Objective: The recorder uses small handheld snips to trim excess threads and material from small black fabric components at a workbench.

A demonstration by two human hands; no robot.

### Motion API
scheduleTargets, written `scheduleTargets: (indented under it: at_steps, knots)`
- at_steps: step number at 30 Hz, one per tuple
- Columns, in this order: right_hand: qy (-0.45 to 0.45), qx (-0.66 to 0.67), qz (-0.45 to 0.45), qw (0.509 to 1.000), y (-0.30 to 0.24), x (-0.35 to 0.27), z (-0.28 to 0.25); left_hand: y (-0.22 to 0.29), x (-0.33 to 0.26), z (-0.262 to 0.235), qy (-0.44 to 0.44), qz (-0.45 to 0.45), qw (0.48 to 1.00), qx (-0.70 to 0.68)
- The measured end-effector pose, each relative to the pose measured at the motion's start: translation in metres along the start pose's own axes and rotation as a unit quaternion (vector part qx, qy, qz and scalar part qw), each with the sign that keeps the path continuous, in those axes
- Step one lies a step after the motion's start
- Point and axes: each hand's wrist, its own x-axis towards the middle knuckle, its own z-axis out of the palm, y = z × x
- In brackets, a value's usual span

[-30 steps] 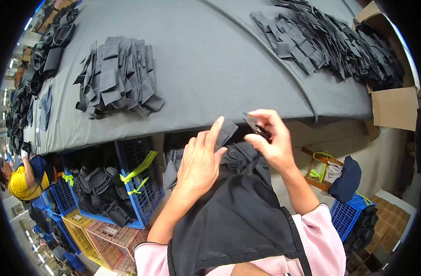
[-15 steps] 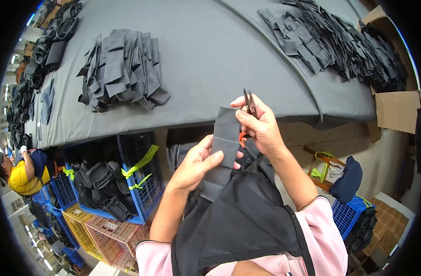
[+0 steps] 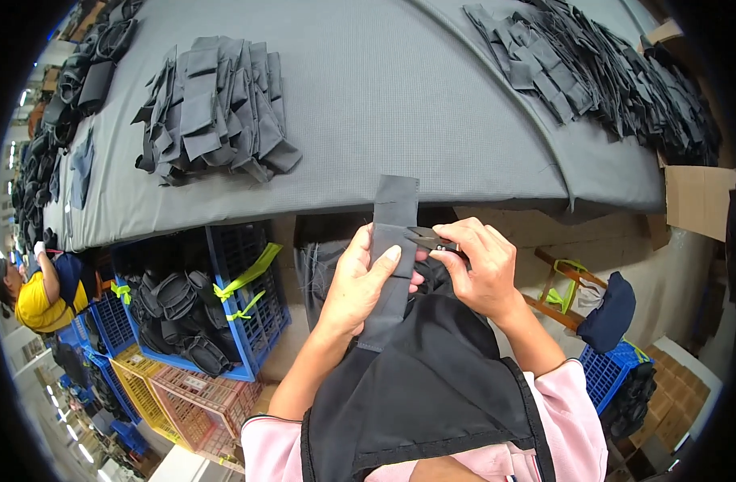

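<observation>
My left hand (image 3: pixel 353 281) grips a dark grey fabric strip (image 3: pixel 396 202), thumb on its face and fingers behind it. The strip runs up and down, made of stitched, folded sections, and its lower end lies against my black apron (image 3: pixel 432 377). My right hand (image 3: pixel 487 269) is closed around small black thread snips (image 3: pixel 426 238). Their blades point left and sit at the strip's right edge, just above my left thumb. Whether they touch the cloth I cannot tell. Most of the snips' handle is hidden in my fingers.
Ahead stands a table covered in grey cloth (image 3: pixel 336 136), bearing a pile of strips (image 3: pixel 215 112) at left and a larger heap (image 3: pixel 593 72) at right. Blue crates (image 3: pixel 251 321) with black goods stand lower left. A cardboard box (image 3: pixel 701 201), wooden stool (image 3: pixel 557 309) and co-worker in yellow (image 3: pixel 42 301) also show.
My right hand has turned, bringing the snips from pointing upward to pointing left at the strip's edge. Their orange-red handle has gone out of sight. The strip now hangs straighter in my left hand.
</observation>
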Motion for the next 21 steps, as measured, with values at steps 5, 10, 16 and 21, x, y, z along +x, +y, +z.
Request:
scheduleTargets:
  at_steps: [5,10,16,21]
  knots:
    - [0.015,-0.022,-0.036,0.999,0.003,-0.001,0.007,0.0,-0.002,0.001,0.006,0.0,1.0,-0.002]
    - [0.055,0.007,-0.021,0.998,0.002,-0.004,0.01,0.001,-0.002,0.002,0.017,0.0,1.0,0.009]
    - [0.041,0.124,0.029,0.991,-0.002,0.003,0.011,0.001,0.0,0.004,0.028,0.007,0.999,0.024]
    - [-0.038,0.1,0.026,0.994,-0.005,0.021,0.02,-0.004,0.0,0.001,0.049,0.024,0.998,0.043]
